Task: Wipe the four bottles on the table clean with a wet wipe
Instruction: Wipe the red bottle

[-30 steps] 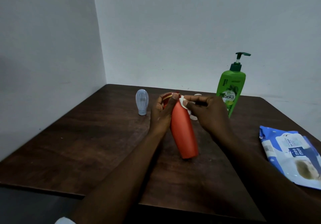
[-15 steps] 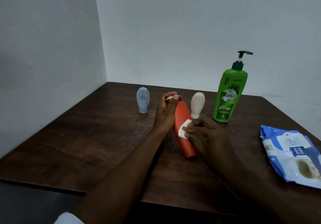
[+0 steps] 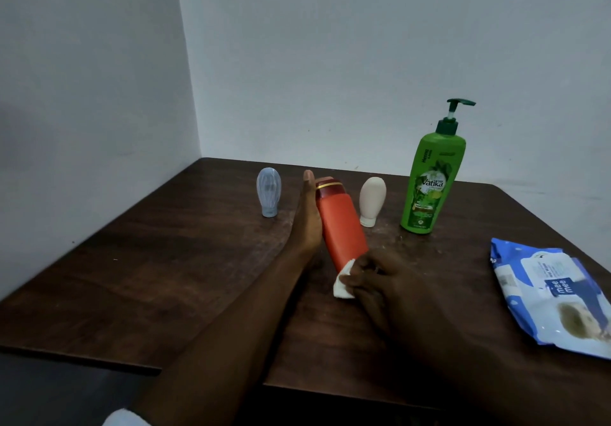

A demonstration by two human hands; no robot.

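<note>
- Presently, head view: left hand [image 3: 307,223] braces the tilted orange bottle [image 3: 342,227] on the tabletop [image 3: 165,260].
- Right hand [image 3: 390,293] fingers pinch a white wet wipe [image 3: 344,285] at the bottle's base.
- Green pump bottle [image 3: 429,184] reads "Vatika"; wipes packet [image 3: 555,300] reads "mee mee".

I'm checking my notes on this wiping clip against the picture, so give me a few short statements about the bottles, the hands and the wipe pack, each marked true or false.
1. The left hand steadies the orange bottle near its cap. True.
2. The right hand presses the wet wipe on the green pump bottle. False: the wipe is at the orange bottle's lower end.
3. The green pump bottle stands upright, untouched. True.
4. The wipe pack lies left of the blue bottle. False: it lies at the table's right edge.
5. The white bottle lies on its side. False: it stands on its cap.
</note>
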